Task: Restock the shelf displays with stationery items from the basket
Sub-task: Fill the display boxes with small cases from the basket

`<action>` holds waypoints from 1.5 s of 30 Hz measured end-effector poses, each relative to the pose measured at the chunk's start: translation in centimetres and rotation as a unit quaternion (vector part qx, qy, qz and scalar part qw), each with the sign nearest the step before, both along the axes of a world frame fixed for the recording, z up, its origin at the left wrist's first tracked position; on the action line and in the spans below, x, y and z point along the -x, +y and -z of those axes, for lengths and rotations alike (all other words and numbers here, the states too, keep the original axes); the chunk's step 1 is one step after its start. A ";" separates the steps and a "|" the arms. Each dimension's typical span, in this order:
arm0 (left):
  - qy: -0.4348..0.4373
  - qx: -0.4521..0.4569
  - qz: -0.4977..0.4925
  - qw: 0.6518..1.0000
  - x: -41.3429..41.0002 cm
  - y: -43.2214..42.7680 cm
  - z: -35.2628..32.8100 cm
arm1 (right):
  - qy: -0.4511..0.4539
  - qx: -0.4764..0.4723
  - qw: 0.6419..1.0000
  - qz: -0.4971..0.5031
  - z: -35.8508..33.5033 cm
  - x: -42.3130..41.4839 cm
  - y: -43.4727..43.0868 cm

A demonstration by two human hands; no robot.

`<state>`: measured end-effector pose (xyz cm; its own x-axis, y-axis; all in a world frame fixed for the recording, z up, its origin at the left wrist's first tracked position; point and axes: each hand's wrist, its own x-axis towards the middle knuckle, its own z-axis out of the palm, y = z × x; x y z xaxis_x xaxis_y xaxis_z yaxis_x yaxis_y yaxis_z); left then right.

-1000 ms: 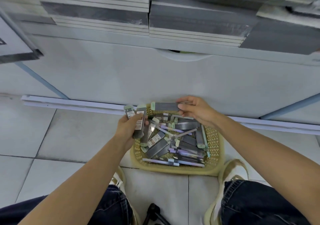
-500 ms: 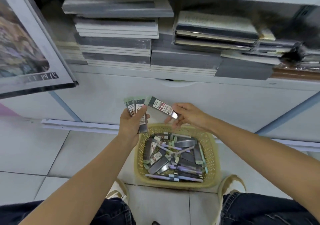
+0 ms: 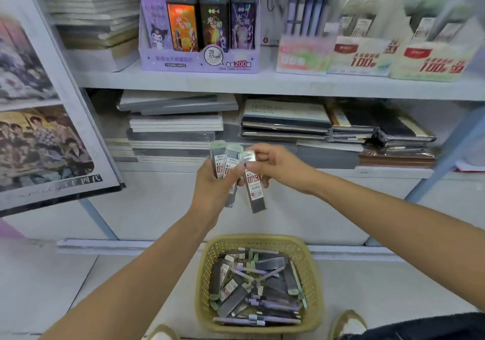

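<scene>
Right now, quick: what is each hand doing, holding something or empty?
Left hand: closed, gripping two 0.7 lead refill cases.
Right hand: closed, pinching a third lead refill case near its top.

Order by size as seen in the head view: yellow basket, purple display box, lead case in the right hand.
1. The yellow basket and purple display box look about alike; the basket is nearer, so unranked.
2. The lead case in the right hand.
</scene>
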<state>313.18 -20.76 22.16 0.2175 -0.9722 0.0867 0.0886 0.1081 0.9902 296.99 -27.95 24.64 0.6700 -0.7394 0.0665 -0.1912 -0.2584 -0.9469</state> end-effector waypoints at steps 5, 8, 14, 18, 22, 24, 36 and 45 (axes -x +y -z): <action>-0.023 -0.009 0.028 0.999 2.1 -1.6 -4.6 | -0.070 -0.011 0.996 0.051 -4.8 3.0 -1.0; -0.069 0.039 0.072 0.994 3.7 -2.1 -7.1 | -0.078 -0.006 0.996 0.039 -7.3 4.8 -1.0; -0.018 0.071 0.141 0.987 8.3 -3.6 -12.1 | -0.104 0.059 0.989 0.090 -12.5 9.3 -0.7; 0.008 0.079 0.159 0.984 11.5 -5.3 -15.5 | -0.097 0.127 0.977 0.138 -16.4 13.4 -1.1; -0.024 0.138 0.172 0.975 13.7 -7.5 -18.3 | -0.122 0.189 0.943 0.246 -20.6 18.5 -2.2; -0.027 0.164 0.193 0.967 14.4 -8.5 -19.3 | -0.111 0.229 0.922 0.292 -22.5 21.0 -3.3; -0.123 0.158 0.303 0.932 19.0 -13.4 -20.4 | -0.007 0.312 0.850 0.424 -24.5 26.8 -10.6; -0.156 0.161 0.300 0.927 20.0 -15.3 -20.1 | -0.002 0.324 0.866 0.380 -24.9 27.4 -11.0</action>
